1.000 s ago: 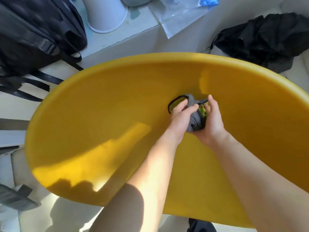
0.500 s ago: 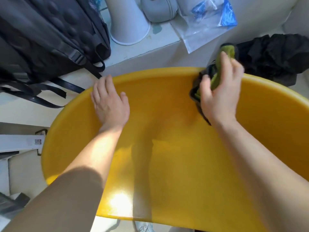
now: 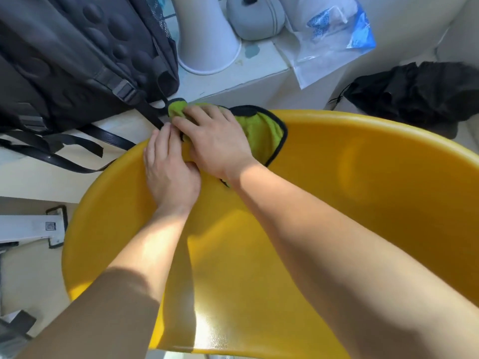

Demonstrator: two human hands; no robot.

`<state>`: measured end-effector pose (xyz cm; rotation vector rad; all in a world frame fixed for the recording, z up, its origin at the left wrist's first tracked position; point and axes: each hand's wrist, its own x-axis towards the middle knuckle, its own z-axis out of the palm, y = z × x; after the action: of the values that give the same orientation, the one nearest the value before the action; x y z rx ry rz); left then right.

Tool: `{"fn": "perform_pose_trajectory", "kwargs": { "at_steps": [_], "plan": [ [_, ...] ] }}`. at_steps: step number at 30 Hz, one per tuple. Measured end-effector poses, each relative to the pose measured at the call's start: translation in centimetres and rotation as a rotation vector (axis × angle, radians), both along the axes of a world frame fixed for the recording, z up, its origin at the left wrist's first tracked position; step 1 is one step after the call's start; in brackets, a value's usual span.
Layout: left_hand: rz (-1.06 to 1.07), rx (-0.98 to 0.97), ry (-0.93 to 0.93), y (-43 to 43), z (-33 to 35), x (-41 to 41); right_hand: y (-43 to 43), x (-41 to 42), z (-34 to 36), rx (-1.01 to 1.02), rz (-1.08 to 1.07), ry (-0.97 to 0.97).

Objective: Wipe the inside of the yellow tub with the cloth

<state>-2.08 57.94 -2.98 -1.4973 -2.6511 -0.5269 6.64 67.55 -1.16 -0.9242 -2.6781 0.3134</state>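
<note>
Cloth [image 3: 261,130] (green) draped over tub [image 3: 363,177] rim, right hand [image 3: 217,141] flat on it, left hand [image 3: 168,169] beside.

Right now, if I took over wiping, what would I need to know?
Right hand: pressed flat on the green cloth, which is draped over the far-left rim of the yellow tub.
Left hand: flat on the tub's inner wall just beside it, holding nothing.
Black backpack straps lie close to that rim.
Done: cannot tell how much is wiped.
Left: probably the rest of the wall and the bottom.
</note>
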Motion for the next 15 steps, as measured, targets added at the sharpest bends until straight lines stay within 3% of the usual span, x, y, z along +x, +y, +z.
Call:
{"fn": "perform_pose_trajectory", "kwargs": {
  "at_steps": [5,11,13,15],
  "plan": [
    [0.051,-0.115,0.013,0.2,0.5,1.0,2.8,9.8,0.0,0.074,-0.177,-0.219],
    [0.125,-0.279,0.047,1.3,0.7,3.3,4.1,26.2,1.4,0.012,-0.586,-0.341],
    [0.169,-0.337,0.035,2.3,1.3,4.2,4.2,27.1,1.1,0.031,-0.640,-0.306],
    [0.079,-0.367,0.063,4.0,1.8,5.9,4.6,24.2,0.6,0.074,-0.635,-0.242]
  ]
}}
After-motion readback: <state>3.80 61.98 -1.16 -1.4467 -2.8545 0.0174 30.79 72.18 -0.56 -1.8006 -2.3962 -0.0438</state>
